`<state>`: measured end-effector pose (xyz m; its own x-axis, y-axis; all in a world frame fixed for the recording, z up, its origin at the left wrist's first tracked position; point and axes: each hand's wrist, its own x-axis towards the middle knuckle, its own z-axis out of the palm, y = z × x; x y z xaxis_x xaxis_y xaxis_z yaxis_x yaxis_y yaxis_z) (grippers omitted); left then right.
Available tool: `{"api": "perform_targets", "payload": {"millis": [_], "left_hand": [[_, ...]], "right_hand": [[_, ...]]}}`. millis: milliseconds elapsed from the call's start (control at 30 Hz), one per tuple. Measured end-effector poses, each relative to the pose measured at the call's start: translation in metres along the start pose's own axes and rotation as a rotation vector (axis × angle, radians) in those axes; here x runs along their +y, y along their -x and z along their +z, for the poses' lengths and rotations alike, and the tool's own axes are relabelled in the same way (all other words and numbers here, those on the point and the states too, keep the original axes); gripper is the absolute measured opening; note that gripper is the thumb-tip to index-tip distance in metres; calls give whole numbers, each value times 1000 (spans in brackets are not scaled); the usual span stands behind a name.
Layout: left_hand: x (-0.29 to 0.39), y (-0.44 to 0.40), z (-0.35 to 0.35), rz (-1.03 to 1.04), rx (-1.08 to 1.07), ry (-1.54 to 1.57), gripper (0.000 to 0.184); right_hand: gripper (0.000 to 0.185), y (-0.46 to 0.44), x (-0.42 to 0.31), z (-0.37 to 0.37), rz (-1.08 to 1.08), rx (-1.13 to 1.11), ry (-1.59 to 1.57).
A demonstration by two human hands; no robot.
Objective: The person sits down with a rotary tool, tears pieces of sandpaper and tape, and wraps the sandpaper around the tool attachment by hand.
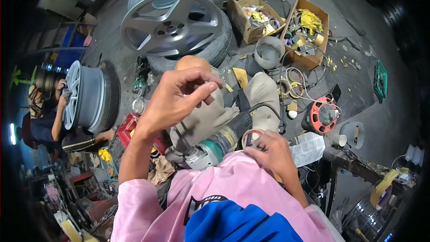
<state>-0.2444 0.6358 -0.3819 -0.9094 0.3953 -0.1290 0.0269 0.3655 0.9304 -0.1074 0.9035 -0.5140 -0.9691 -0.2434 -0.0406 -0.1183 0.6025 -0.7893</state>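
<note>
My left hand (pixel 174 96) is raised over my knees, its thumb and fingers closed in a pinch. Just past its fingertips is a small yellowish strip (pixel 228 88); whether the hand holds it is unclear. Low at my lap, my right hand (pixel 271 150) has its fingers curled at a reddish-brown tape roll (pixel 251 137), seemingly gripping its edge. Between the hands, an angle grinder (pixel 210 153) with a teal and grey body and tape-wrapped handle lies across my lap. Beyond my left hand, a silver alloy wheel (pixel 172 29) rests on a tire (pixel 192 62).
Two cardboard boxes (pixel 245 29) of scraps stand ahead, beside a round tub (pixel 269 53). On the right are an orange cable reel (pixel 323 115), loose cords and a green basket (pixel 380 80). At left, another person (pixel 49 121) handles a second wheel (pixel 83 96) near a red crate (pixel 130 130).
</note>
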Motion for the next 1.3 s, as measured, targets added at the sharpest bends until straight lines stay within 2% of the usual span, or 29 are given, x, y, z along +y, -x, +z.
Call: {"api": "perform_targets", "payload": {"millis": [33,100,167,200,233,300,367,433,567,600,633,667,700,767,833,900,967,1033,1067,1133,1300], "left_hand": [[0,2,3,-5,5,-3,16],[2,7,14,-20,-64,-40,15],[4,12,28,-12,-159,-48,14],[3,13,35,131,-177,-132,15],[1,13,41,273,-193,-217,17],[7,19,48,222,-231,-168,30],[-1,19,51,295,-207,-186,36],[-4,19,50,273,-217,-200,38],[-9,20,52,228,-254,-204,40],[-9,20,52,230,-256,-205,40],[-9,19,51,264,-170,-213,41],[-9,18,50,299,-86,-221,43],[-10,19,46,303,-90,-223,43],[-15,24,36,-2,-113,20,50],[-24,25,37,62,-104,25,50],[-24,26,40,154,-48,-6,43],[-17,25,39,146,-33,3,37],[-17,24,37,116,-85,48,35],[-18,24,36,116,-85,48,35],[-21,24,36,180,-103,44,31],[-15,28,38,212,-69,13,20]], "right_hand": [[31,-6,-4,-5,68,31,-31],[28,-20,-18,-15,64,58,-55],[33,-31,-38,-16,86,66,-338],[36,-36,-42,-15,27,-7,-473],[36,-38,-47,-9,26,-9,-474],[39,-40,-53,4,67,-130,-1024],[38,-41,-46,12,63,-206,-1044],[29,-44,-48,19,119,-185,-1142],[20,-45,-39,17,148,-255,-1037],[18,-46,-37,17,76,-182,-930],[17,-48,-35,16,4,-109,-823],[17,-49,-34,15,2,-103,-823],[18,-50,-33,12,-12,-63,-881],[19,-53,-35,9,-29,-20,-939],[24,-59,-44,8,-147,154,-784],[25,-63,-44,4,-177,135,-731],[27,-65,-46,3,-205,112,-679],[26,-66,-50,3,-193,88,-874],[26,-65,-49,0,-193,88,-874],[23,-63,-45,-8,-164,-59,-793],[20,-64,-49,-6,-153,-23,-767]]}}
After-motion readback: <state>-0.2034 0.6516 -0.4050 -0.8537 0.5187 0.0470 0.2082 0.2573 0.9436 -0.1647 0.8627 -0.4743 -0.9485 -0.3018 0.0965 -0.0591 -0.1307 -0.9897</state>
